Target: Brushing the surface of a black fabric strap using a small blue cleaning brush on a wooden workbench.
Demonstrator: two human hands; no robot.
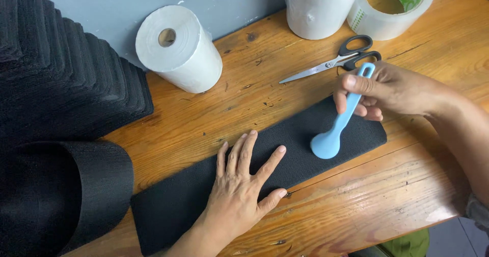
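A long black fabric strip (305, 134) lies diagonally across the wooden table (367, 196). My left hand (239, 185) rests flat on the strip's middle with fingers spread, pinning it down. My right hand (392, 89) grips the handle of a light blue plastic tool (338, 119) with a rounded head. The tool's head presses on the strip near its right end. Black-handled scissors (331, 61) lie closed on the table just behind my right hand.
A white paper roll (178, 50) lies on its side at the back. Another white roll (318, 5) and a large clear tape roll (389, 7) stand at the back right. A stack of black fabric (61, 78) and a black fabric roll (56, 196) fill the left.
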